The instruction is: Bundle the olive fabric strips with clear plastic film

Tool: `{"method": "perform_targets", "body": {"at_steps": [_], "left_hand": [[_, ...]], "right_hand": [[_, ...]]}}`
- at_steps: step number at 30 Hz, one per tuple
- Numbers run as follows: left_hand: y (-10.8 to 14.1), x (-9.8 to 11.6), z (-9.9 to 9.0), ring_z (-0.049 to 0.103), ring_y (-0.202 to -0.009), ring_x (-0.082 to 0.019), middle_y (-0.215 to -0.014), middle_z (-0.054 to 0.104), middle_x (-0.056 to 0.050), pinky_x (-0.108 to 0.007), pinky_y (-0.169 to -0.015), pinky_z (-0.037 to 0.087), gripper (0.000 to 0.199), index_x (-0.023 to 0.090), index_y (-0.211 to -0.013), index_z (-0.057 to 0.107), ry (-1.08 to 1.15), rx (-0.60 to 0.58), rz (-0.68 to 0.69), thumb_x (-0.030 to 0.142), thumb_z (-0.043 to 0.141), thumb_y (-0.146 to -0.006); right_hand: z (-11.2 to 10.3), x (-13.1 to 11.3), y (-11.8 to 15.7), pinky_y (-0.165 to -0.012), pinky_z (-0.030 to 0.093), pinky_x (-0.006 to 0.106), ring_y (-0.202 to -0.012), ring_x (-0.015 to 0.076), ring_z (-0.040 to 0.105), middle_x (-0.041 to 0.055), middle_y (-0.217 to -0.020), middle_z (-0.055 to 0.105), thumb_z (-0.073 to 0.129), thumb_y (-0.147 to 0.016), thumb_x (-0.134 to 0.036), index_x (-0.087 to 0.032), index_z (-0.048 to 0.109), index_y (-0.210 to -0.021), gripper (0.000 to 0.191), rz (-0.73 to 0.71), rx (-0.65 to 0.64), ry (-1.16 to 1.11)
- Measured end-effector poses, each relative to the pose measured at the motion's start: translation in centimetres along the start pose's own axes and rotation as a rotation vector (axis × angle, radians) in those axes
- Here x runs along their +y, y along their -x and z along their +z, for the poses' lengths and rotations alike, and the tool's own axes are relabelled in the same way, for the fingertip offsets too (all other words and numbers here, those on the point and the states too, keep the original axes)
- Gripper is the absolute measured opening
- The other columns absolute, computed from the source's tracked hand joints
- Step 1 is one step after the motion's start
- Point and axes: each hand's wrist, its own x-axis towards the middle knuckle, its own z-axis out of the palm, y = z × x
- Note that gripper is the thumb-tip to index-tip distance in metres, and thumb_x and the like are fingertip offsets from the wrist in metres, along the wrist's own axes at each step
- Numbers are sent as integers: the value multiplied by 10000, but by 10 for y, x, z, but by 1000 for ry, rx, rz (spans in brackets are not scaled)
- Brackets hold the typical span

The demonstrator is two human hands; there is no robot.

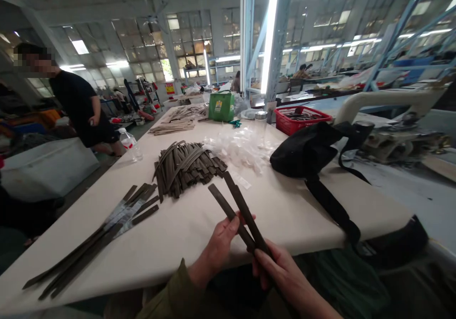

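Dark fabric strips [245, 209] stand up from both hands at the table's front edge, their upper ends fanned apart. My left hand [218, 245] pinches the left strip between thumb and fingers. Lower down, my right hand [281, 269] is wrapped round the strips where they come together. Beyond the hands lies a heaped pile of similar dark strips [185, 167]. To the left, a bundle of longer strips [89, 245] is bound with clear wrapping. Clear plastic bags [238, 150] are beside the pile.
A black bag [302, 150] with a long strap lies on the right of the pale table [171, 243]. Behind are a red basket [290, 124], a green bag [221, 106], a jar [261, 121] and a bottle [130, 144]. A person [76, 91] stands at the left, beyond the table.
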Motion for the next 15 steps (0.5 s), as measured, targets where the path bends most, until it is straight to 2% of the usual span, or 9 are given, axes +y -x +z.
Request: {"method": "perform_targets", "body": {"at_steps": [3, 4, 6, 8, 10, 13, 15], "left_hand": [[4, 7, 10, 668, -812, -202, -846, 734, -75, -345, -845, 497, 495, 152, -1270, 594, -240, -307, -88, 465, 409, -933], [0, 12, 10, 669, -793, -202, -791, 728, -62, -340, -832, 501, 496, 158, -1265, 599, -318, -396, -76, 465, 387, -939], [-16, 24, 7, 661, -908, -215, -898, 734, -70, -338, -881, 485, 472, 182, -1234, 623, -496, -460, 36, 457, 373, -943], [-46, 32, -2, 603, -1087, -225, -1145, 685, -83, -335, -969, 435, 430, 199, -1207, 637, -724, -369, 199, 440, 407, -934], [-82, 31, -13, 557, -1165, -218, -1259, 627, -93, -329, -1019, 393, 410, 188, -1208, 627, -1005, -212, 318, 419, 447, -922], [-130, 14, -26, 548, -1167, -232, -1254, 622, -123, -342, -1015, 386, 392, 161, -1183, 635, -1330, -46, 372, 381, 555, -869], [-148, 0, -29, 579, -1101, -245, -1179, 656, -131, -357, -975, 406, 318, 160, -1076, 687, -1400, -10, 367, 347, 609, -832]], "right_hand": [[-6, 1, 2, -425, 357, 199, -413, 87, 512, -6, -620, 597, 541, -845, -590, -163, 561, -838, 427, 7, 5, -134], [-10, 1, 2, -411, 339, 194, -396, 81, 497, -8, -598, 590, 557, -834, -591, -161, 565, -812, 430, 14, 22, -155], [-18, -1, 4, -378, 280, 182, -356, 64, 443, -25, -540, 561, 578, -820, -591, -158, 578, -810, 433, 29, 81, -188], [-28, -3, 7, -364, 233, 179, -331, 51, 392, -45, -498, 527, 591, -807, -593, -155, 595, -852, 440, 37, 173, -234], [-35, -6, 9, -370, 230, 183, -329, 47, 374, -51, -492, 512, 604, -797, -587, -151, 609, -874, 442, 36, 263, -283], [-42, -8, 10, -381, 253, 192, -344, 54, 390, -44, -524, 527, 624, -785, -572, -156, 618, -889, 429, 44, 336, -310], [-45, -8, 9, -383, 263, 191, -352, 54, 403, -39, -548, 542, 630, -781, -572, -160, 617, -899, 428, 50, 343, -313]]}}
